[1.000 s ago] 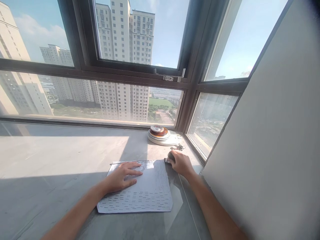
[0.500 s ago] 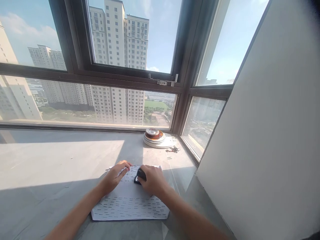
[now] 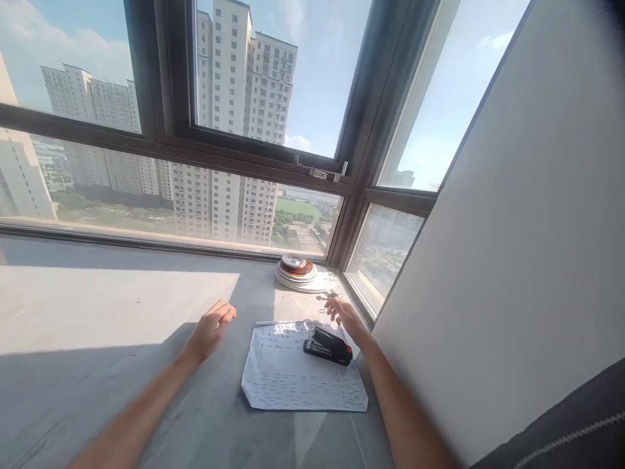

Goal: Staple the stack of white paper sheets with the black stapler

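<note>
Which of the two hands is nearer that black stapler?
The right hand, just beyond the black stapler. The left hand is farther off, out past the left edge of the paper.

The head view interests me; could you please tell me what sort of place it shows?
Probably a room high in a tall building: dark window frames meet in a corner beside a pale wall, and outside, towers rise over greenery seen from above.

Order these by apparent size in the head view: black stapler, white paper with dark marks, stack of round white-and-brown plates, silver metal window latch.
1. Paper
2. Plates and stapler: too alike to rank; stapler sits nearer the camera
3. Window latch
</note>
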`<control>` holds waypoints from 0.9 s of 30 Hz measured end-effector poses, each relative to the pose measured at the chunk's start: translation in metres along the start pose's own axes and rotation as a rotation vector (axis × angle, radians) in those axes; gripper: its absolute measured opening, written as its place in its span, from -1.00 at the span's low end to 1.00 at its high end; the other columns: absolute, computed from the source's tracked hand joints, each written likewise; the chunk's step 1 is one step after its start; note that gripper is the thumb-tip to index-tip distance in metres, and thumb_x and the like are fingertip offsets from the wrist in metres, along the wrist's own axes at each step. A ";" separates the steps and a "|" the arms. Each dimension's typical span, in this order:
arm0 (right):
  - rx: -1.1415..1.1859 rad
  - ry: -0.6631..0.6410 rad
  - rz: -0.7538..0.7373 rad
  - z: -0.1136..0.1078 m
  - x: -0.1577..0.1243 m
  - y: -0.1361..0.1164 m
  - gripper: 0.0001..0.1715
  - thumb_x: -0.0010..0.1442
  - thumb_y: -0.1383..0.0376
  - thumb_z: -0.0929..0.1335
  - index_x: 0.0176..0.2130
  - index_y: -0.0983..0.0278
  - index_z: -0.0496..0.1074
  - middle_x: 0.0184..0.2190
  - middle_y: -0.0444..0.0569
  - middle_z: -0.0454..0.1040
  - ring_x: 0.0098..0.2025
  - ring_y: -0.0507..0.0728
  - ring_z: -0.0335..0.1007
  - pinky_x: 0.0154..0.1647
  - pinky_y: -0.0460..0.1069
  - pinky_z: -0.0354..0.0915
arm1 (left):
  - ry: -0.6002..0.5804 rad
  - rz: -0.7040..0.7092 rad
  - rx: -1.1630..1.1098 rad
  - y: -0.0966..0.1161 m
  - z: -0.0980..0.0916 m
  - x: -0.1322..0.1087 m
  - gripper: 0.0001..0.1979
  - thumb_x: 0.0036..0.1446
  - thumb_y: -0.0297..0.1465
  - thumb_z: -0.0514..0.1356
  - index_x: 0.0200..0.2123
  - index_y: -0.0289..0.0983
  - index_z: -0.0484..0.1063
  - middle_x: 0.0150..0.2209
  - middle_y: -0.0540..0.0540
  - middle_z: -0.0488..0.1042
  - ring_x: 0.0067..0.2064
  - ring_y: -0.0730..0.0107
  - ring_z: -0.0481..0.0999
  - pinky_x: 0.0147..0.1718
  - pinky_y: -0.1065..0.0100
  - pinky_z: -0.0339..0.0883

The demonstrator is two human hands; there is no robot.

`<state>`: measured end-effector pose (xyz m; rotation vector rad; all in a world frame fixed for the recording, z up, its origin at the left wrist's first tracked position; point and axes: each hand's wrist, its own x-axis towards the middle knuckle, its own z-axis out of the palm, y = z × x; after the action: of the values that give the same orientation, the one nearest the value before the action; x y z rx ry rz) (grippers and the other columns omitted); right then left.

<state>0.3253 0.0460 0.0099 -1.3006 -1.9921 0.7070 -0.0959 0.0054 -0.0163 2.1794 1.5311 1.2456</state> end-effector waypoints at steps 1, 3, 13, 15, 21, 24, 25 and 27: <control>-0.058 0.143 -0.007 0.003 0.003 0.010 -0.40 0.38 -0.10 0.18 -0.09 0.29 0.52 -0.18 0.09 0.55 -0.21 0.17 0.46 -0.25 0.03 0.36 | 0.001 -0.005 0.005 -0.002 0.000 0.000 -0.61 0.42 -0.22 -0.08 -0.36 -0.22 0.42 -0.27 -0.05 0.50 -0.24 0.29 0.47 -0.19 0.32 0.33; -0.161 0.240 -0.092 0.012 0.010 0.030 -0.50 0.34 -0.03 0.26 -0.08 0.27 0.55 -0.06 0.11 0.55 -0.07 0.22 0.48 -0.09 0.10 0.41 | 0.009 -0.022 0.019 -0.006 0.001 0.001 -0.61 0.41 -0.22 -0.08 -0.36 -0.22 0.42 -0.28 -0.06 0.50 -0.26 0.29 0.46 -0.21 0.32 0.32; -0.508 0.022 -0.124 0.066 0.043 0.078 -0.48 0.33 0.25 0.22 0.18 0.31 0.47 0.28 0.22 0.40 0.36 0.30 0.28 0.36 0.27 0.23 | 0.060 -0.348 0.475 -0.006 -0.009 -0.016 -0.70 0.31 -0.44 -0.01 -0.16 -0.25 0.54 -0.04 -0.23 0.52 0.02 0.14 0.48 0.04 0.20 0.32; -0.546 0.027 -0.092 0.068 0.043 0.079 -0.46 0.34 0.29 0.18 0.21 0.28 0.45 0.30 0.20 0.38 0.38 0.30 0.25 0.36 0.31 0.22 | 0.064 -0.449 0.603 -0.006 -0.022 -0.035 -0.65 0.26 -0.46 0.02 -0.03 -0.30 0.56 0.09 -0.36 0.47 0.14 -0.04 0.43 0.12 0.02 0.27; -0.578 0.040 -0.055 0.072 0.042 0.075 -0.43 0.37 0.31 0.14 0.26 0.27 0.42 0.33 0.20 0.34 0.40 0.30 0.21 0.37 0.34 0.19 | 0.012 -0.883 0.779 -0.041 -0.107 -0.128 -0.40 0.38 -0.16 -0.06 0.41 -0.16 0.24 0.47 -0.35 0.07 0.46 -0.45 -0.06 0.26 -0.46 -0.15; -0.606 0.006 -0.025 0.072 0.043 0.070 -0.41 0.39 0.32 0.12 0.28 0.31 0.40 0.35 0.23 0.30 0.42 0.32 0.18 0.38 0.37 0.14 | -0.033 -0.884 0.811 -0.055 -0.137 -0.164 -0.39 0.41 -0.18 -0.13 0.45 -0.13 0.16 0.51 -0.28 -0.02 0.49 -0.34 -0.11 0.30 -0.41 -0.18; -0.617 -0.009 -0.016 0.071 0.043 0.068 -0.40 0.39 0.32 0.11 0.29 0.31 0.39 0.36 0.23 0.29 0.42 0.32 0.17 0.39 0.38 0.12 | -0.046 -0.860 0.824 -0.056 -0.141 -0.170 -0.39 0.41 -0.20 -0.14 0.45 -0.15 0.16 0.51 -0.28 -0.03 0.50 -0.31 -0.12 0.32 -0.38 -0.18; -0.636 -0.036 0.003 0.072 0.041 0.062 -0.39 0.39 0.34 0.10 0.29 0.32 0.38 0.37 0.23 0.27 0.42 0.32 0.16 0.41 0.39 0.08 | -0.053 -0.831 0.839 -0.052 -0.140 -0.174 -0.40 0.41 -0.24 -0.15 0.45 -0.20 0.18 0.50 -0.33 -0.02 0.50 -0.32 -0.12 0.32 -0.39 -0.21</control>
<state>0.2948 0.1000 -0.0725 -1.6433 -2.3435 0.0804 -0.2516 -0.1595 -0.0490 1.4721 2.8297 0.2804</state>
